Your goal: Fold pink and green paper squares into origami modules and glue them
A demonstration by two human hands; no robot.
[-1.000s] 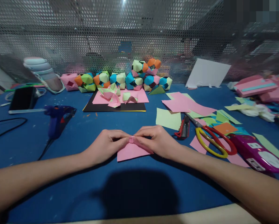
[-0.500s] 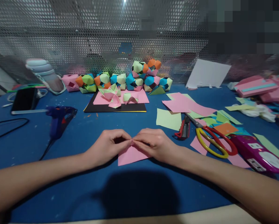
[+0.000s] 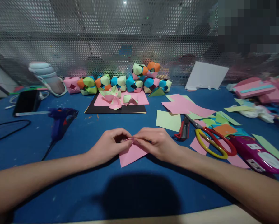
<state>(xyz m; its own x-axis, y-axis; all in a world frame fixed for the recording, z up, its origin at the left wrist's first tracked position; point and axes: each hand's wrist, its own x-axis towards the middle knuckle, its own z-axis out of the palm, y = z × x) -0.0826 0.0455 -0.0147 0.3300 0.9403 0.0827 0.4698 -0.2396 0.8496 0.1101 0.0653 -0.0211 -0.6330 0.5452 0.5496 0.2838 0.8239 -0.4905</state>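
A sheet of pink paper [image 3: 132, 154] lies on the blue table between my two hands, one corner pointing toward me. My left hand [image 3: 111, 143] pinches its far edge between thumb and fingers. From the other side my right hand [image 3: 154, 142] grips the same edge, its fingertips almost meeting those of the left. The far edge looks bent up where they meet, and the fingers hide part of it. Just right of my right hand are a red stapler-like tool [image 3: 184, 129] and scissors [image 3: 214, 143] with yellow and red handles.
Folded paper balls [image 3: 134, 82] line the back by the perforated metal screen [image 3: 88, 40]. Pink paper pieces rest on a black sheet [image 3: 116, 109]. Left are a blue glue gun [image 3: 58, 119], a phone [image 3: 26, 102] and a bottle [image 3: 47, 77]. A purple device [image 3: 258, 154] sits at right among paper scraps.
The pink paper's near corner has shifted slightly toward me, and its far edge now shows a small bend at the fingertips. Both hands keep their grip.
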